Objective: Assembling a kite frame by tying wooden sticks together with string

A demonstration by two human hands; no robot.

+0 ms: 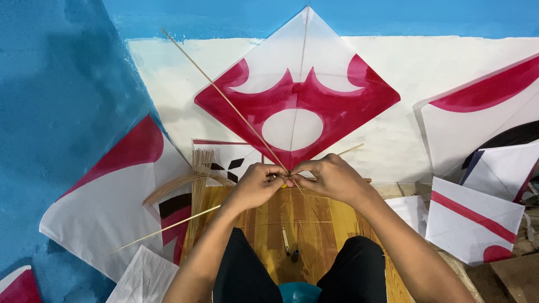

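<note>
Item: diamond kite (297, 95), white paper with a crimson pattern and a white oval, standing on its lower tip at the centre of the view, its top corner pointing to 12 o'clock.

Left hand (255, 185): fingers are closing in a pinch on the kite's bottom corner, thumb and forefinger pressing together at the tip.

Right hand (334, 178): fingers are curling shut on the same corner from 3 o'clock, fingertips touching those of the left hand.

A thin bamboo stick (224, 98) is running from the pinch point up toward 11 o'clock across the kite face.

Surroundings: a wooden board (303, 224) is lying under the hands at 6 o'clock, with a pen (286, 241) on it. A bundle of bamboo sticks (199, 179) is crowding 9 o'clock; more kites are stacking at 3 o'clock (474, 221) and 8 o'clock (106, 196). A blue and white wall (67, 84) is closing off 12 o'clock.
</note>
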